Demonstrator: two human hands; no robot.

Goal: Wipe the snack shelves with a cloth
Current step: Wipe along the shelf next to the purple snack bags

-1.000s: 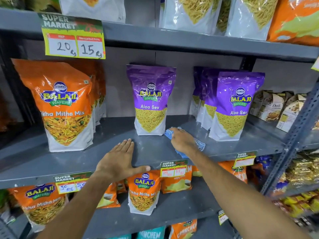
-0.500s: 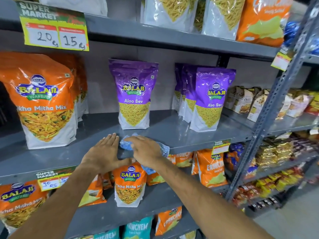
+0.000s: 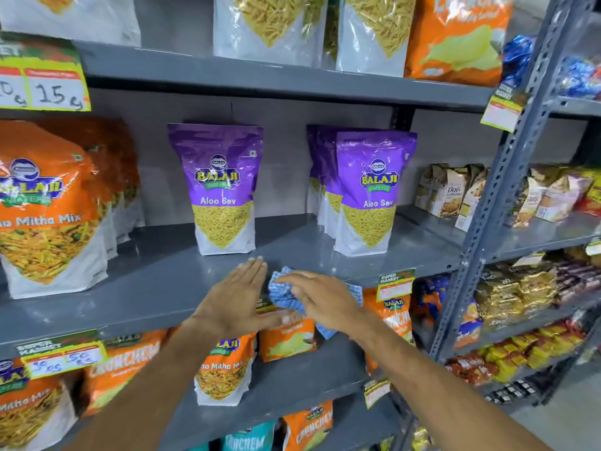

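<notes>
A blue-and-white checked cloth [image 3: 282, 289] lies bunched on the front part of the grey middle shelf [image 3: 156, 281]. My right hand [image 3: 322, 296] rests flat on top of the cloth and presses it onto the shelf; part of the cloth hangs over the front edge. My left hand [image 3: 235, 296] lies flat on the shelf just left of the cloth, fingers stretched and almost touching it. A purple Aloo Sev pouch [image 3: 221, 190] stands upright right behind both hands.
A row of purple Aloo Sev pouches [image 3: 367, 193] stands to the right, orange Mitha Mix pouches [image 3: 48, 206] to the left. Price tags [image 3: 395, 283] hang on the shelf's front edge. A grey perforated upright [image 3: 507, 177] divides this bay from the right one. More snack packs fill the shelves above and below.
My right hand has slid the cloth leftwards along the shelf front until it is beside my left hand. The view has shifted right and closer.
</notes>
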